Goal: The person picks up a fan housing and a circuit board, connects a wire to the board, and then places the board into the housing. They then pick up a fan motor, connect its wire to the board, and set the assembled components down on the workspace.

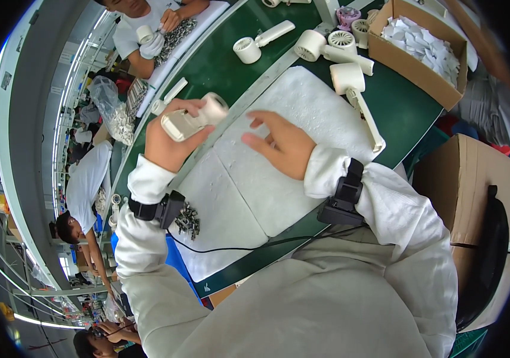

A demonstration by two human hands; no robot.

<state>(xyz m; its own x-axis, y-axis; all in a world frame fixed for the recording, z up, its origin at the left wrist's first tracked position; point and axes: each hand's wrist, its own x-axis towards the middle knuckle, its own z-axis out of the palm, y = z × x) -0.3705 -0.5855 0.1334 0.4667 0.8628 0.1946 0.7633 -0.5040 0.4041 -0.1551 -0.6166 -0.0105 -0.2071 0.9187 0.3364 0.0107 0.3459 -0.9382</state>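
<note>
My left hand is wrapped round a cream-white handheld fan body, its round head pointing right and its short handle part lying across the palm. Just to the right, my right hand hovers over the white foam mat with fingers apart and nothing in them. A small heap of metal screws rests on the mat near my left wrist. At the mat's far right edge lies a fan with a long handle. Another pale fan part sits beyond my left hand.
More white fans and a pink one stand at the back of the green table. An open cardboard box holds white pieces. A large carton is at right. A co-worker sits across; a black cable crosses the mat.
</note>
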